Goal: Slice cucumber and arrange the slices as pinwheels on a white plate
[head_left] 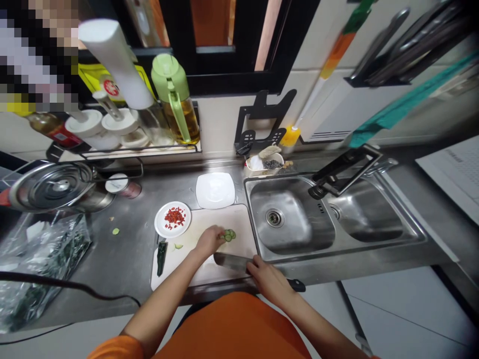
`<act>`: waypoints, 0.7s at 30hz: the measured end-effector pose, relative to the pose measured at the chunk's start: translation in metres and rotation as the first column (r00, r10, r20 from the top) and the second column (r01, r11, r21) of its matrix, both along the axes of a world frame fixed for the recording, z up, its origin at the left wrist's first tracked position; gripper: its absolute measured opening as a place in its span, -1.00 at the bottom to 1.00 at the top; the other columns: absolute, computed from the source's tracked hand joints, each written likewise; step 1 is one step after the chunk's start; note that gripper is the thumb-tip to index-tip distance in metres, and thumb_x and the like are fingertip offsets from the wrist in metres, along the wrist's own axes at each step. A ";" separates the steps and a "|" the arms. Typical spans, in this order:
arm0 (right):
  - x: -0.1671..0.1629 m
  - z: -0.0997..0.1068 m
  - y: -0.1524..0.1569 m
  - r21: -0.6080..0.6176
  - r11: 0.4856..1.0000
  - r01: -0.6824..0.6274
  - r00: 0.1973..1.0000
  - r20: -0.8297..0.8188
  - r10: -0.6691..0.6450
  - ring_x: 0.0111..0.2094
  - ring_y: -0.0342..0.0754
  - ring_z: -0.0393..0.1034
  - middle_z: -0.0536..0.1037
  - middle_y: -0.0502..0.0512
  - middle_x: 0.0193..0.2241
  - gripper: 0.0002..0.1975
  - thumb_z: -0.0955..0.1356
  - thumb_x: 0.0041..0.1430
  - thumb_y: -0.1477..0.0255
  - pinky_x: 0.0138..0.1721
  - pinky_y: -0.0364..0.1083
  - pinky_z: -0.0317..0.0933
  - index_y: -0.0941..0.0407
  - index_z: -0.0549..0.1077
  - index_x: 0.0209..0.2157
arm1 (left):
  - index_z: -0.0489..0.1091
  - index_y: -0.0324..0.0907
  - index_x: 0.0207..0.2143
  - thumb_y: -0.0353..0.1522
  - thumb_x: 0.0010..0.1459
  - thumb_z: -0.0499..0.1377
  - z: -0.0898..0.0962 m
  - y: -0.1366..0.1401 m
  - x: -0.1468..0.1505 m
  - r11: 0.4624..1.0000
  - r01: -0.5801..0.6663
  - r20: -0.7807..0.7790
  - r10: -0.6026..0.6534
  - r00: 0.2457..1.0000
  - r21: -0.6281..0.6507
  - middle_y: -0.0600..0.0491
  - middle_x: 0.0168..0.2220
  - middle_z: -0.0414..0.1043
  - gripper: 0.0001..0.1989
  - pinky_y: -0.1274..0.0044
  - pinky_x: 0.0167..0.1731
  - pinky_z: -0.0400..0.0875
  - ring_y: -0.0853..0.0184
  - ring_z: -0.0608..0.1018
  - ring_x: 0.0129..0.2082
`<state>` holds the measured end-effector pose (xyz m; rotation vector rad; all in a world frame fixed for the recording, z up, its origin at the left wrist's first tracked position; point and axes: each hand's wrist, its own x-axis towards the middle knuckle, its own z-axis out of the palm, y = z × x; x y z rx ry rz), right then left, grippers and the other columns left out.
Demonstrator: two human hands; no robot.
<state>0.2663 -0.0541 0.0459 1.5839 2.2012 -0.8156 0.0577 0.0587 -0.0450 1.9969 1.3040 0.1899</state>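
I see smooth metal on the knife (232,262), glossy metal across the sink (297,212), a smooth, shiny square plate (215,190), a crinkled plastic bag (56,262).

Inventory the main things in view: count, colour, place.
Cutting board: one, white, centre
Knife: one, steel, over board
Cucumber slices: several, green, on board
Cucumber piece: one, dark green, board's left
Square plate: one, white, behind board
Round dish: one, white, board's left corner
Red pieces: many, red, in dish
Double sink: one, steel, right
Faucet: one, black, over sink
Oil bottle: one, green-lidded, upper left
Seasoning jars: two, white-lidded, upper left
Plastic bag: one, clear, far left
Lidded pot: one, steel, left
Brush: one, yellow, behind sink
Knife holder: one, white, upper right
Shirt: one, orange, bottom
Left grip: one, bare hand, at slices
Right grip: one, bare hand, on knife
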 end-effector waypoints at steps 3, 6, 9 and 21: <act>-0.001 0.001 0.001 -0.020 1.000 -0.002 1.000 -0.015 0.001 -0.36 -0.15 0.35 0.33 0.08 -0.20 -0.79 0.18 0.14 0.61 -0.43 -0.17 -0.04 0.09 0.33 -0.23 | 0.44 -0.19 -0.39 -0.48 -0.04 0.17 -0.003 -0.001 0.009 1.000 0.003 -0.043 -0.003 0.999 -0.008 0.06 -0.41 0.38 -0.89 0.59 -0.37 0.22 0.38 0.40 -0.38; -0.003 0.003 0.002 -0.040 0.999 0.027 0.999 -0.031 -0.028 -0.37 -0.15 0.35 0.33 0.08 -0.20 -0.77 0.17 0.14 0.60 -0.44 -0.16 -0.06 0.08 0.33 -0.21 | 0.42 -0.20 -0.46 -0.51 -0.06 0.15 -0.003 -0.002 0.015 0.999 -0.035 -0.046 0.034 0.998 -0.015 0.06 -0.45 0.36 -0.91 0.59 -0.39 0.21 0.39 0.39 -0.41; -0.005 0.001 0.002 -0.079 0.994 0.072 0.994 -0.080 -0.079 -0.36 -0.14 0.35 0.33 0.07 -0.19 -0.76 0.17 0.15 0.57 -0.43 -0.16 -0.06 0.07 0.34 -0.19 | 0.38 -0.21 -0.54 -0.52 -0.08 0.14 0.002 -0.003 0.015 0.995 -0.072 0.030 0.074 0.997 -0.072 0.11 -0.52 0.35 -0.92 0.61 -0.44 0.18 0.43 0.37 -0.47; -0.011 -0.028 0.004 -0.179 0.940 0.291 0.929 -0.184 -0.322 -0.24 -0.11 0.32 0.41 0.13 -0.22 -0.76 0.18 0.21 0.51 -0.23 -0.18 0.05 0.12 0.40 -0.15 | 0.40 -0.23 -0.46 -0.32 -0.25 0.29 -0.002 -0.011 -0.049 0.564 -0.477 0.299 0.799 0.522 -0.674 0.13 -0.57 0.40 -0.76 0.64 -0.57 0.17 0.49 0.35 -0.60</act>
